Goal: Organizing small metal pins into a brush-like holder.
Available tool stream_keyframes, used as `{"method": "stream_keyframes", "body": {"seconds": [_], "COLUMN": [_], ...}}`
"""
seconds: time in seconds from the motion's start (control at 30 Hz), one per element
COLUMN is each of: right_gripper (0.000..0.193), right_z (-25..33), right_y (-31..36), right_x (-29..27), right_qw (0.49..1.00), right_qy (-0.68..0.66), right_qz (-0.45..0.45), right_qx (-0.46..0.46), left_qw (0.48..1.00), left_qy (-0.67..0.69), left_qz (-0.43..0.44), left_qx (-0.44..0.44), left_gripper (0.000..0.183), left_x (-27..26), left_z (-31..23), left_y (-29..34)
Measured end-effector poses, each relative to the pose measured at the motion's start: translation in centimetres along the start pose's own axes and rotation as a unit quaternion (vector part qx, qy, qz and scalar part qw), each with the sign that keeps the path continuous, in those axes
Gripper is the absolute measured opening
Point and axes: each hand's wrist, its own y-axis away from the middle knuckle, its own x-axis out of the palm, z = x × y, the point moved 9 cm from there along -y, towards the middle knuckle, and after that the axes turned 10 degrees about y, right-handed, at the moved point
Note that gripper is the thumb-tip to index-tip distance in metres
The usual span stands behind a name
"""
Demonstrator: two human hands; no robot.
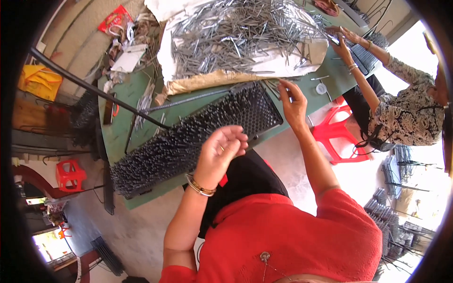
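Note:
A long black perforated rack (257,108) lies slantwise along the near edge of the green table. Many thin dark metal rods (155,158) stand upright in its holes, while bare holes show at its right end. My left hand (221,153) is raised over the near side of the rack, palm up with its fingers curled in; what they hold, if anything, is hidden. Just off the rack's right end is my right hand (293,104), its fingers bent and drawn together near the pile's edge. Whatever lies between those fingertips is too small to make out.
Loose grey metal pieces (245,37) are heaped on a pale sheet (188,85) behind the rack. A black bar (94,85) crosses the left side. At right, a co-worker's hands (347,40) are over another rack. Red stools (337,137) stand below the table.

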Motion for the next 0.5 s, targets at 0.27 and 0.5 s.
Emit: {"method": "stream_keyframes", "body": {"seconds": [0.27, 0.5], "right_gripper": [0.02, 0.016], "right_z": [-10.0, -9.3], "right_y": [1.8, 1.5], "right_x": [1.1, 0.6], "right_qw": [0.988, 0.99], "right_qy": [-0.041, -0.025], "right_qz": [0.006, 0.01], "right_qx": [0.148, 0.136], "left_qw": [0.929, 0.662], "left_qy": [-0.344, -0.722], "left_qz": [-0.072, -0.127], "left_qx": [0.112, -0.156], "left_gripper": [0.039, 0.06], "left_x": [-3.4, -11.6], "left_z": [-10.5, -9.3], "left_y": [-14.5, -27.2]}}
